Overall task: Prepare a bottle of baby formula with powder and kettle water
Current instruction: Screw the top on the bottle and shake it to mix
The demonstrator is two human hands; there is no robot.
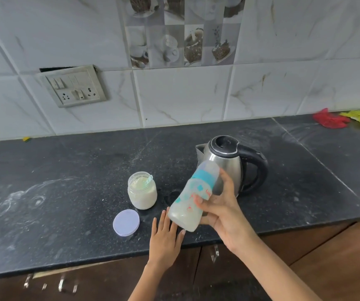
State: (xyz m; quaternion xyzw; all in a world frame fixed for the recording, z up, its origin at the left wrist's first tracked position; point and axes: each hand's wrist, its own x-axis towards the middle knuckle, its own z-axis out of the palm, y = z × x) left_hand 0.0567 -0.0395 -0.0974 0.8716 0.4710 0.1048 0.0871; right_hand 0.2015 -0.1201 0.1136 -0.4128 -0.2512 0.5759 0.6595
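We look down on a dark speckled stone countertop (pixel 66 181), matt and dusted with pale powder smears at the left; behind it rises a wall of white marbled tiles (pixel 185 92) carrying a square switch-and-socket plate (pixel 74 86) at the far left. Right of centre stands a stainless steel kettle (pixel 226 164), rounded and shiny, with a black lid, spout turned left and black loop handle turned right. Just in front of it we see the baby bottle (pixel 193 198), translucent plastic with a teal collar and clear cap, holding cloudy whitish liquid; its long axis is tilted, base near and left, cap far and right, and it is lifted off the stone. The right hand (pixel 222 211) grips it round the middle, fingers and thumb curled about the body; the left hand (pixel 166 233) lies flat at the near edge, fingers straight and together, fingertips just under the bottle's base. Left of the bottle stands a small round glass jar (pixel 142 195) of cream powder, open, a clear scoop (pixel 149 180) poking from it; its flat white lid (pixel 126 222) lies nearer. A red cloth (pixel 331 121) and a yellow cloth (pixel 359 116) sit crumpled far right.
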